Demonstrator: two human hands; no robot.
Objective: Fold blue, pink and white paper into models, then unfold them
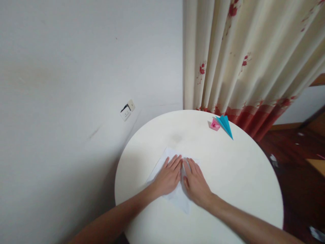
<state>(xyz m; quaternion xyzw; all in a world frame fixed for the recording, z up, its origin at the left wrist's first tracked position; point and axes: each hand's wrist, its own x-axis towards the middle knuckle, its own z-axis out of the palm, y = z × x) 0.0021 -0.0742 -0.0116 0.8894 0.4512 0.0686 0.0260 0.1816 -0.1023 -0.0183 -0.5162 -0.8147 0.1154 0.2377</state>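
While both arms reach in from the near edge, the left hand [167, 176] and the right hand [195, 181] lie flat, side by side, on a thin white sheet of paper [177, 198]. The fingers are stretched out and close together, and the palms press down. Neither hand grabs anything; they only push on the paper, likely to keep it flat and stop it from sliding. The paper sits in the near left part of the round cream table [241, 176], with one corner poking out toward the near side, between the wrists.

Farther away, near the far edge of the table, a small pink folded paper shape [214, 125] touches a blue folded paper plane [225, 125]. They rest well apart from the hands, out of the way.

Behind the table on the right hangs a cream curtain with red flowers [254, 51]. On the left, a white wall socket [127, 110] sits on the plain grey wall [76, 67].
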